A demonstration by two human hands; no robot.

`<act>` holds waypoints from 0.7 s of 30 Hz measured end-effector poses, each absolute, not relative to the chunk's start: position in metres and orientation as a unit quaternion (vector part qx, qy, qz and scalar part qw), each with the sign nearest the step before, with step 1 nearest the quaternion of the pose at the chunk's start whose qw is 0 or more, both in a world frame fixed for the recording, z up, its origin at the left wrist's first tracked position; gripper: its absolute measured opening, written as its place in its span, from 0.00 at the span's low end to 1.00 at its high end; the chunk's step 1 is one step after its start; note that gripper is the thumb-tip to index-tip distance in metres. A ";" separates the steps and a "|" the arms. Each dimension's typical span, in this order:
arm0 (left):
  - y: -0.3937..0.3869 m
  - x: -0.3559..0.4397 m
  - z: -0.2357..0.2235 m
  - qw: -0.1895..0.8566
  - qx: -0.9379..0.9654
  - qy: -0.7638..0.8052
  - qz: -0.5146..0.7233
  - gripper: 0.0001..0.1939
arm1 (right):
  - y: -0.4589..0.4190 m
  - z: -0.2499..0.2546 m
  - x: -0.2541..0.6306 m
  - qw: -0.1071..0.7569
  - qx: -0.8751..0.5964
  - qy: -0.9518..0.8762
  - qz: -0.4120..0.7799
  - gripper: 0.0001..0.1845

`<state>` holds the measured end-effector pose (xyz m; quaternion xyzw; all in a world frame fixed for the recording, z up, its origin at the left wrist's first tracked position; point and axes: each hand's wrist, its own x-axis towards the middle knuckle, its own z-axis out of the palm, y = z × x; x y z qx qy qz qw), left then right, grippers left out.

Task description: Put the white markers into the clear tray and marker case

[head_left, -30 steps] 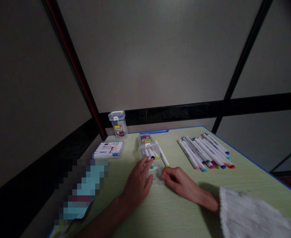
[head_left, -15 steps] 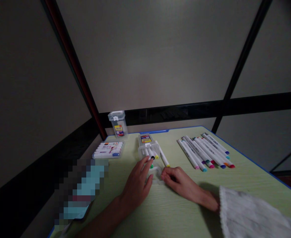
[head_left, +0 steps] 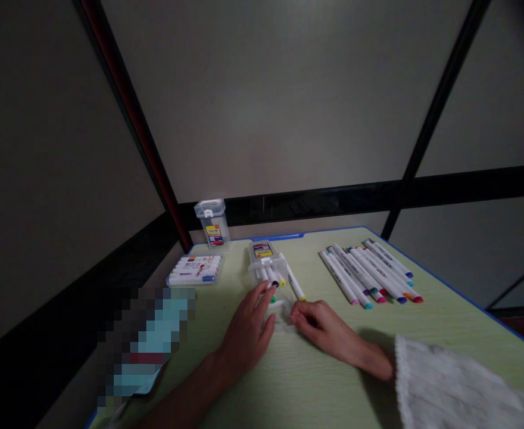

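A clear plastic marker box [head_left: 262, 252] lies on its side in the middle, mouth towards me. White markers [head_left: 281, 275] with black and yellow caps show in its mouth; a green cap sits lower, partly behind my fingers. The clear lid [head_left: 281, 316] hangs open on the table side. My left hand [head_left: 249, 325] is open, its fingertips at the black cap and its thumb apart beside the lid. My right hand [head_left: 318, 325] is closed, with thumb and fingers pinched at the lid's right edge. A yellow-capped marker [head_left: 294, 279] lies along the box's right side.
Several capped markers [head_left: 364, 274] lie in a bunch on the right of the table [head_left: 342, 393]. At the back left stands another clear box [head_left: 214, 226], with a flat pack of markers [head_left: 196, 270] in front. A blurred light-blue object [head_left: 155, 336] lies at the left edge.
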<state>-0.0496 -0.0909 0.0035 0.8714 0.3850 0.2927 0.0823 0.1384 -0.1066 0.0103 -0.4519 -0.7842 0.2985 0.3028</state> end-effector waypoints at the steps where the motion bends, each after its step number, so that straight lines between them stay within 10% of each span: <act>1: -0.091 -0.049 0.004 0.082 0.871 0.387 0.292 0.25 | -0.107 0.010 0.138 0.304 -0.451 -0.784 0.300 0.12; 21: -0.091 -0.050 0.001 0.080 0.870 0.377 0.308 0.26 | -0.106 0.009 0.138 0.305 -0.454 -0.782 0.300 0.11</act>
